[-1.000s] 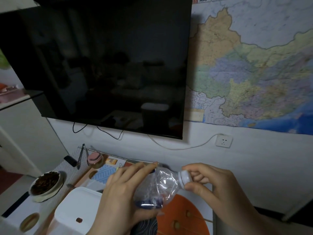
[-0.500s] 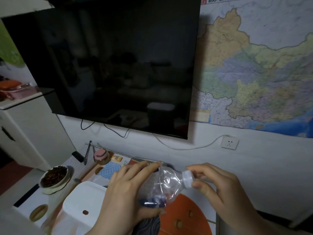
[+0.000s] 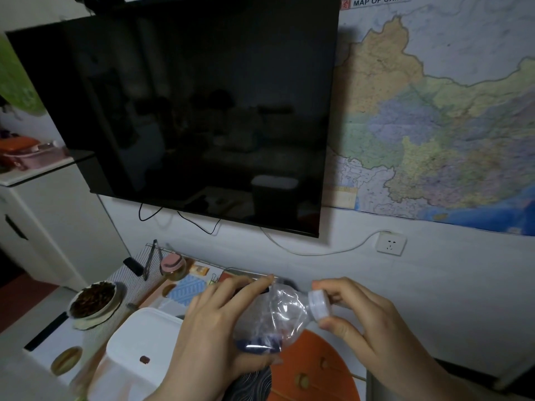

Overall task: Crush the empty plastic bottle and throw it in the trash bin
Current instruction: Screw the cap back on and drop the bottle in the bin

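Bottle (image 3: 278,316) sits half-crumpled in your left hand (image 3: 214,328) while your right hand (image 3: 359,316) pinches its cap (image 3: 318,303), likely to manage trapped air.

A dark wall-mounted flat television (image 3: 199,111) hangs beside a colourful paper map of China (image 3: 440,117), above a round white bowl of dark food (image 3: 92,299) and a pink-lidded glass jar (image 3: 173,266).

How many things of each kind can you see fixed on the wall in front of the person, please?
Television: 1
Map: 1
Wall socket: 1
Total: 3
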Motion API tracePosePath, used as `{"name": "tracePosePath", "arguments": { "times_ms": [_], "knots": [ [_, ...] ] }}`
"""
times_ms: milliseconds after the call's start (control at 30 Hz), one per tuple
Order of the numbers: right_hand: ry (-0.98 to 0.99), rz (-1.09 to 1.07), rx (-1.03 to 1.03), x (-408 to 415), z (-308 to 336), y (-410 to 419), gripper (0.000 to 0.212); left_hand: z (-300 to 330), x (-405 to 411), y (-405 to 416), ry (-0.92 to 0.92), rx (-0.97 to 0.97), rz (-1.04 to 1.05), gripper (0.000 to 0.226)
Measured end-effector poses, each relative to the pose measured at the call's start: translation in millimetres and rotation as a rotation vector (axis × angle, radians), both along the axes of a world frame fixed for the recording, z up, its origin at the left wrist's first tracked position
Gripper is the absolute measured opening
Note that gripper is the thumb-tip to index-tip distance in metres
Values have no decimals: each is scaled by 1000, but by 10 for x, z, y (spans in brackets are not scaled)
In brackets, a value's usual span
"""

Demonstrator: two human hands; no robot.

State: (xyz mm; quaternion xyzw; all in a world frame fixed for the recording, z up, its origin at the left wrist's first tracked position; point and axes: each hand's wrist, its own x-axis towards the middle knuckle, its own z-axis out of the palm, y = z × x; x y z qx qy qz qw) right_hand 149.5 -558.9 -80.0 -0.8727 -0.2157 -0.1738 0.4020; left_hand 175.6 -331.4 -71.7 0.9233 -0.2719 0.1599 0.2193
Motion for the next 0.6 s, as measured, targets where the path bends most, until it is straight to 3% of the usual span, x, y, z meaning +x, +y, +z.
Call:
{"name": "tracePosePath", "arguments": {
  "times_ms": [67, 167, 233, 433, 600],
  "knots": [
    [-8, 13, -4, -6, 12, -7, 39, -10, -5, 6, 91, -75, -23, 96],
    [-42, -16, 24, -35, -16, 29, 29, -12, -14, -9, 140, -83, -31, 97],
    [-32, -42, 42, -53, -44, 56, 20, -25, -26, -31, 127, -55, -23, 98],
    [23, -116, 86, -74, -133, 127, 27, -87, -96, -90, 1, -29, 45, 98],
    [55, -126, 130, -101, -222, 176, 26, -148, -147, -71, 2, 31, 69, 98]
  ]
}}
